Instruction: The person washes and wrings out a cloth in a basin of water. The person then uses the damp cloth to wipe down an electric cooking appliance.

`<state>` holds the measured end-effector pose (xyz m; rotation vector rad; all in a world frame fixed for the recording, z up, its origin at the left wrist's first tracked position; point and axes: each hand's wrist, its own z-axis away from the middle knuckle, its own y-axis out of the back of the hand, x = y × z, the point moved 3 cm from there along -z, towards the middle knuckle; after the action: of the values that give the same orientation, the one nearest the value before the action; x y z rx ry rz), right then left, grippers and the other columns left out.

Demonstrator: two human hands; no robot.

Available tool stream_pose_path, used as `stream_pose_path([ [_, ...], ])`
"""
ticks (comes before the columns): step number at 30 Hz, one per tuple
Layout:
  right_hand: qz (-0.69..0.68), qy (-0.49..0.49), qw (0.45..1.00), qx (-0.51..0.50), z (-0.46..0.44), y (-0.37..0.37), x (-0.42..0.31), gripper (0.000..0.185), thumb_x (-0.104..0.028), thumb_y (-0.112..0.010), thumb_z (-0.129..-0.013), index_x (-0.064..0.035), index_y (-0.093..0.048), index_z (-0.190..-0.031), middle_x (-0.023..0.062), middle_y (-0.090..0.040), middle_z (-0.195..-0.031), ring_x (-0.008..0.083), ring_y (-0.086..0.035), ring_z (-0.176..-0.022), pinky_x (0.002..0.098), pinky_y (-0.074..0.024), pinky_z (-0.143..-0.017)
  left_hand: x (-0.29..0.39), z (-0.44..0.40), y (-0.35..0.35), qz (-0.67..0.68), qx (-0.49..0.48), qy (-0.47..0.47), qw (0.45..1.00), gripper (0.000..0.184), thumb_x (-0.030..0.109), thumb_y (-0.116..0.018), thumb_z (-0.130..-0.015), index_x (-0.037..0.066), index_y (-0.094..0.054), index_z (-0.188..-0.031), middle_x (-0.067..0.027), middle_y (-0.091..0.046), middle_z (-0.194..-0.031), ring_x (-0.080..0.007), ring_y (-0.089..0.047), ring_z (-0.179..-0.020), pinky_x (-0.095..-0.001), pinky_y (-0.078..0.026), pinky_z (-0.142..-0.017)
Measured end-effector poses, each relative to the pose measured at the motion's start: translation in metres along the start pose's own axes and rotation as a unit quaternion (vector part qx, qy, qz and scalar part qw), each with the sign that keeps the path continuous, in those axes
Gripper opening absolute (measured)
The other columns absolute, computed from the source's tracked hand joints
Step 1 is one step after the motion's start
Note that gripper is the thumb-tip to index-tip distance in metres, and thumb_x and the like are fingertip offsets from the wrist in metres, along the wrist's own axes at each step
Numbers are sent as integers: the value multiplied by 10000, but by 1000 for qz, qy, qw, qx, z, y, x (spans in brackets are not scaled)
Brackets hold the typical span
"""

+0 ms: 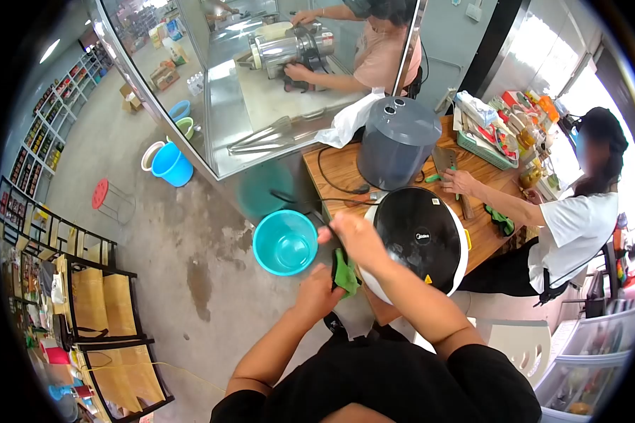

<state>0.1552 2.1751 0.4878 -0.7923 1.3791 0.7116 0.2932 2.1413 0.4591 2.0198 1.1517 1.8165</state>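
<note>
My left hand [316, 292] is closed around a green cloth [346, 275], with a dark strand beside the cloth. Just above it, my right hand [356, 238] is closed on a black power cord [333, 240] and looks slightly blurred. Right of my hands sits a white electric cooker with a black lid [418, 236], on the wooden table's near end. Below and left of my right hand, a teal basin [285, 242] stands on the floor. Where the cord passes behind my fingers is hidden.
A grey lidded appliance [398, 144] stands behind the cooker. At right, a seated co-worker [578, 211] reaches over the wooden table [483, 194] near a cleaver [444, 161] and another green cloth [499, 220]. Beyond the glass, another person handles a metal machine [293, 53]. Blue basin [172, 165] at left.
</note>
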Motion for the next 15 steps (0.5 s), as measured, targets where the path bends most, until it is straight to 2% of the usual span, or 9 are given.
stream_pose_path([
  [2, -215, -12, 976, 44, -7, 7, -40, 327, -269, -364, -948, -55, -457, -719, 140, -585, -674, 225, -607, -767, 366, -466, -774, -2, 10, -12, 24, -57, 45, 997, 202, 121, -675, -672, 58, -568, -832, -134, -565, -758, -328, -532, -772, -418, -436, -647],
  [3, -226, 14, 974, 5, -13, 14, -43, 331, -292, -369, -949, -40, -468, -758, 138, -602, -707, 205, -615, -774, 329, -467, -760, -5, 15, -17, 26, -57, 50, 997, 202, 121, -675, -672, 58, -568, -832, -134, -565, -758, -328, -532, -772, -418, -436, -647],
  [5, -12, 42, 997, 70, -1, 5, -66, 306, -277, -395, -948, -6, -503, -855, 113, -610, -740, 169, -606, -773, 300, -464, -757, -8, 20, -20, 89, 1, 27, 996, 210, 117, -672, -681, 60, -573, -857, -134, -566, -769, -339, -532, -779, -418, -435, -655],
  [6, -15, 40, 996, 72, 3, 0, -59, 306, -277, -395, -948, -6, -503, -855, 113, -610, -740, 169, -606, -773, 300, -464, -757, -14, 21, -20, 70, 41, 51, 995, 218, 109, -666, -690, 56, -580, -883, -146, -569, -788, -352, -530, -780, -416, -434, -655],
  [8, 61, 66, 995, 49, 13, -9, -35, 281, -237, -434, -937, 27, -514, -988, 85, -616, -748, 144, -600, -763, 275, -460, -752, -9, 15, -6, 64, 23, 52, 996, 274, 55, -650, -687, 51, -579, -952, -151, -571, -897, -343, -543, -841, -386, -437, -711],
  [9, 66, 17, 997, -34, 18, -15, -17, 289, -207, -458, -927, 44, -507, -1063, 60, -602, -718, 138, -593, -712, 283, -476, -729, -8, 10, -3, 60, 6, 52, 997, 344, 2, -633, -684, 47, -578, -1020, -156, -572, -1005, -334, -556, -903, -357, -440, -767],
  [11, -10, -43, 996, -75, 19, -18, -30, 243, -166, -450, -921, 51, -515, -1007, 40, -550, -682, 121, -548, -603, 307, -493, -660, -6, 4, -2, 73, 66, 43, 994, 335, 12, -636, -688, 35, -572, -1015, -165, -570, -1044, -317, -563, -932, -358, -443, -768],
  [14, -305, -51, 950, 52, 1, 7, -24, 138, -82, -472, -865, 12, -522, -953, -18, -408, -562, 103, -430, -489, 292, -448, -555, -13, 3, -3, 68, 55, 95, 992, 253, 40, -624, -731, 19, -582, -980, -148, -617, -959, -264, -598, -867, -336, -463, -726],
  [15, -362, -58, 926, 93, -4, 17, -29, 123, -66, -456, -856, 15, -509, -933, -34, -362, -560, 87, -360, -464, 281, -410, -518, -9, 0, 2, 89, 56, 97, 990, 248, 76, -649, -675, 2, -582, -902, -198, -564, -804, -379, -555, -765, -412, -450, -672],
])
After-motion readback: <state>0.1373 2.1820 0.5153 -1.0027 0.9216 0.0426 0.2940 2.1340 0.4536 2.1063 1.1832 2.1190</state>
